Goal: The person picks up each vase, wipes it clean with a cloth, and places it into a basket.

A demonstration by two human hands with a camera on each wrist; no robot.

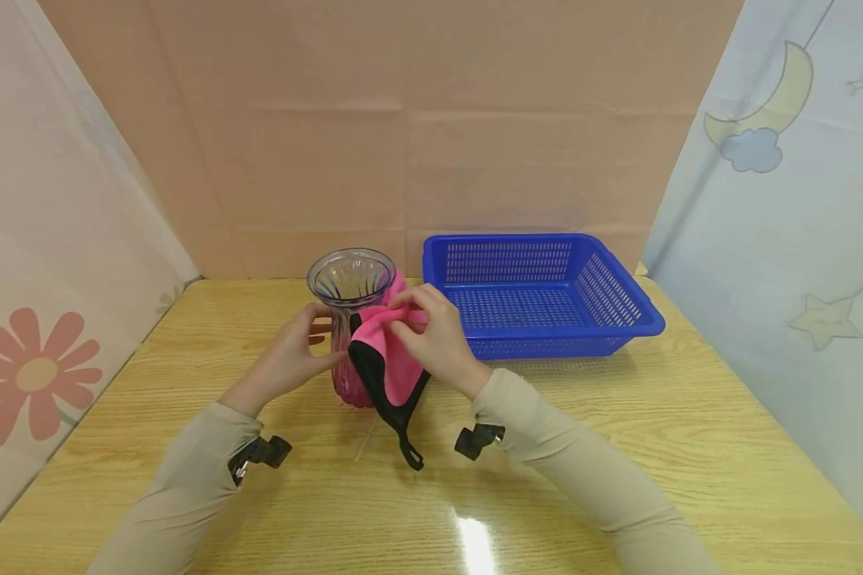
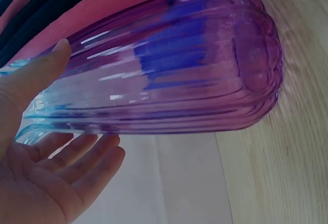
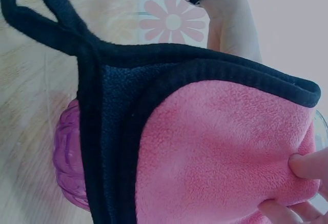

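Note:
A fluted glass vase (image 1: 351, 319), clear at the top and purple-pink toward its base, stands upright on the table. My left hand (image 1: 295, 351) holds its side, with the thumb (image 2: 60, 55) along the glass and the other fingers around the far side. In front of the vase, my right hand (image 1: 435, 331) pinches a pink cloth (image 3: 220, 147) between thumb and fingers. The cloth has black edging and a black hanging loop (image 1: 411, 454), which dangles below. In the right wrist view the cloth covers most of the vase, leaving its purple base (image 3: 69, 157) visible.
A blue plastic basket (image 1: 626, 319) with slotted walls stands at the back right, close to my right hand. Behind the wood-grain table (image 1: 374, 511) hangs a plain peach backdrop, with patterned sheets at both sides.

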